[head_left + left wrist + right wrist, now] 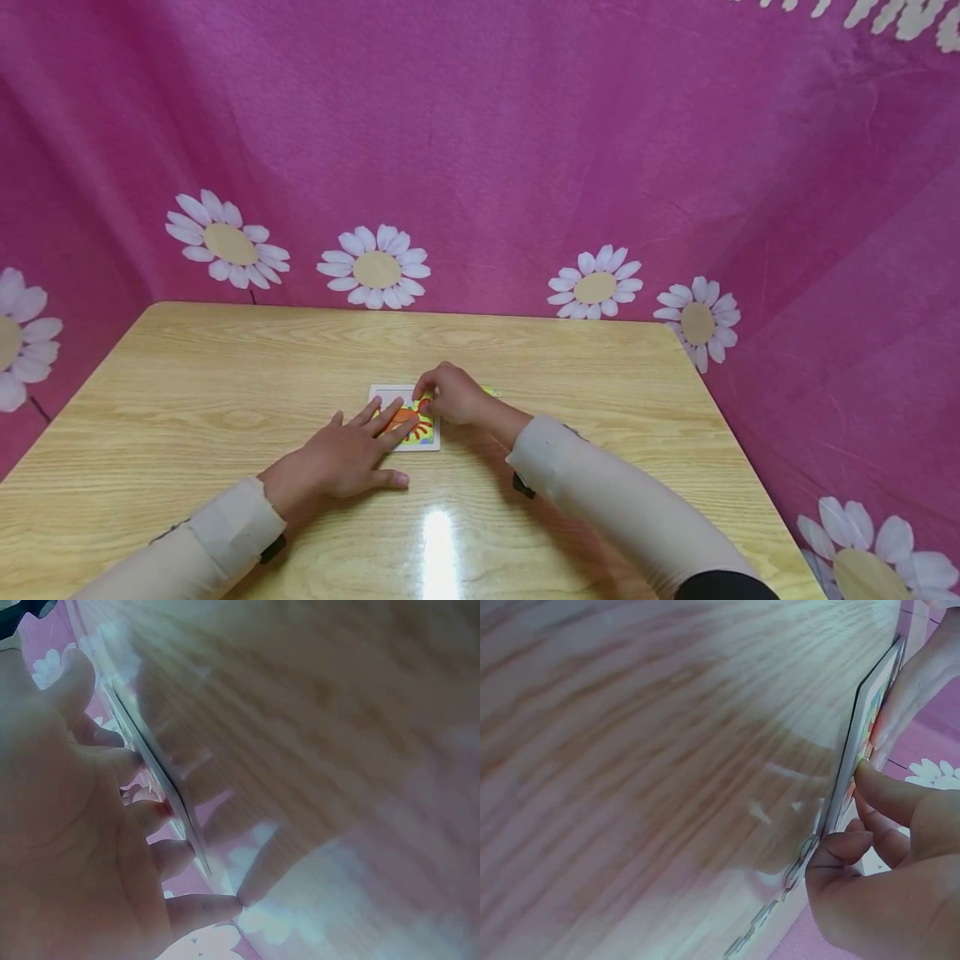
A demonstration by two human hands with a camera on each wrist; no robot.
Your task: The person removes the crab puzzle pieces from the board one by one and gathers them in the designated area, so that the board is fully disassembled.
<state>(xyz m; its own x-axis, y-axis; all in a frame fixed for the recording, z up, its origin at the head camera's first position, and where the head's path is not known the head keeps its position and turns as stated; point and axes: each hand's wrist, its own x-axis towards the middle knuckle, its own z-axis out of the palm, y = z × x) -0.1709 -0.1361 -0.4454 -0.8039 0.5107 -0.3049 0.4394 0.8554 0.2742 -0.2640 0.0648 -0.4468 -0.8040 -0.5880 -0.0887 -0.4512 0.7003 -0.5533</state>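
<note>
A small jigsaw puzzle in a white frame point(417, 447) lies on the table, with a red-orange crab on a yellow ground. My left hand point(341, 454) is spread over its left side, fingertips on the picture and thumb resting on the wood below. In the left wrist view the fingers point(154, 817) reach across the thin board point(161, 769). At the upper right of the frame, my right hand point(453, 396) pinches a puzzle piece point(424, 406) against the picture. The right wrist view has that thumb point(889, 791) on the board's face; the curled fingers hide most of the piece.
Just right of the right hand a yellow puzzle piece point(491, 391) lies partly hidden. The right wrist view shows loose pieces point(801, 866) flat on the table beside the frame. A pink curtain with daisies point(480, 167) hangs behind the table's far edge.
</note>
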